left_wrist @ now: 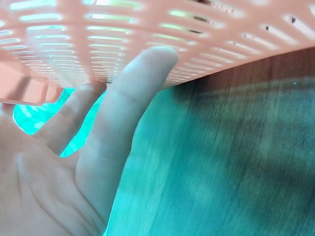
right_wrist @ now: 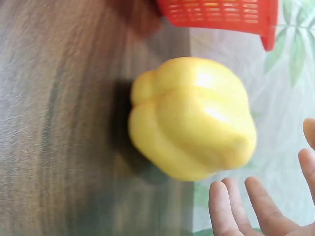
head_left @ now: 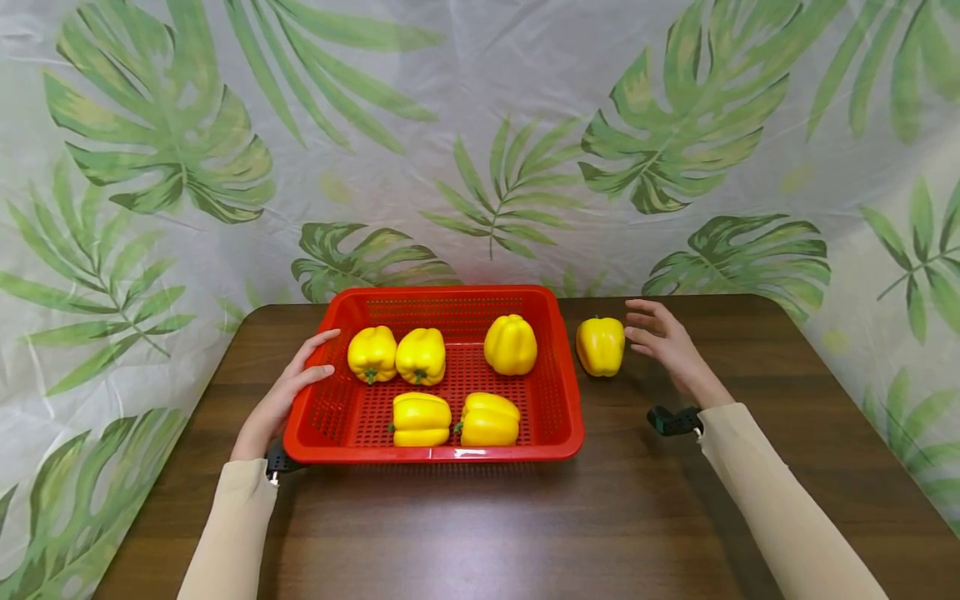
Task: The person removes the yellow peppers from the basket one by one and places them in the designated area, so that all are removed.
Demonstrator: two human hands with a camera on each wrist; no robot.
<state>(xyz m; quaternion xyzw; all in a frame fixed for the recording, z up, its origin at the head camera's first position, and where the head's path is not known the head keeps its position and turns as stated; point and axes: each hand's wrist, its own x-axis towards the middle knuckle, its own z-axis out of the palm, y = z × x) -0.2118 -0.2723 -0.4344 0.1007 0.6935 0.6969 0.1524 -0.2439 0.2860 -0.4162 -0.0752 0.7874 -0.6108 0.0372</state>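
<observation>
A red slotted plastic basket [head_left: 431, 454] stands on the wooden table and holds several yellow bell peppers [head_left: 510, 344]. My left hand [head_left: 281, 400] is at the basket's left side, its thumb and fingers extended; in the left wrist view the thumb [left_wrist: 130, 103] lies against the slotted wall. Just right of the basket, one more yellow bell pepper [head_left: 601, 346] sits on the table. My right hand [head_left: 671, 346] is beside that pepper's right side, fingers spread and holding nothing. In the right wrist view, a small gap shows between the fingertips [right_wrist: 220, 194] and the pepper [right_wrist: 192, 118].
The dark wooden table [head_left: 480, 533] stretches in front of the basket and to its right. Behind it hangs a pale cloth [head_left: 517, 75] printed with green leaves, close to the table's back edge. Both wrists carry a black device [head_left: 673, 421].
</observation>
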